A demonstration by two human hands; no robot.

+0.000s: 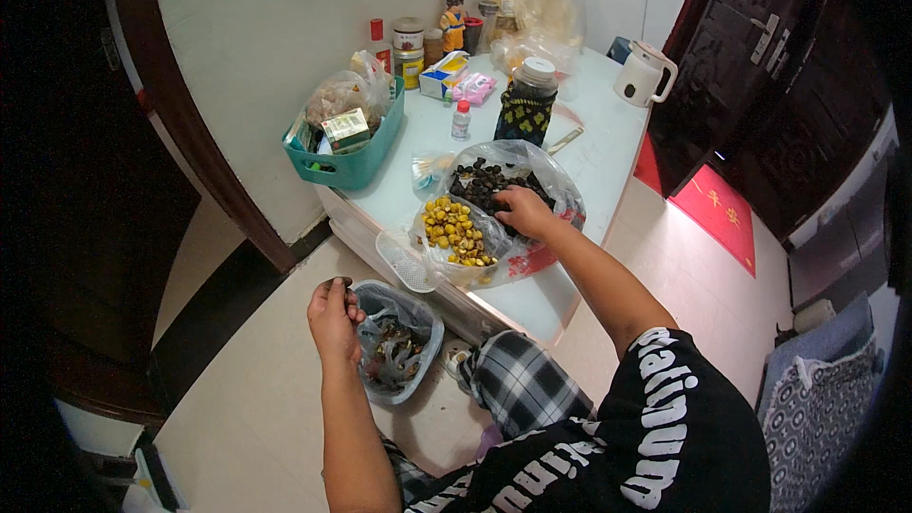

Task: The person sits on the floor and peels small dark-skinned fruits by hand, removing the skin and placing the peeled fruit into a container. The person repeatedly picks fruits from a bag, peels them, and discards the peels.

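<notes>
My right hand (526, 211) reaches into a heap of blackened nuts (479, 184), which look like chestnuts in dark shells. They lie in a clear plastic bag (566, 182) spread open on the table. Beside them, on the near left side of the bag, is a pile of peeled yellow kernels (450, 229). My left hand (335, 317) is raised just left of a bin (436, 342) on the floor, its fingertips closed on a small dark piece (347, 282). The bin has a plastic liner and holds scraps (390, 349).
A white perforated tray (407, 260) juts over the near edge of the glass-topped table (598, 125). Left stands a full green basket (356, 167). Behind the bag are a bottle in a knitted cover (526, 114), a small red-capped bottle (462, 122) and a white kettle (641, 75).
</notes>
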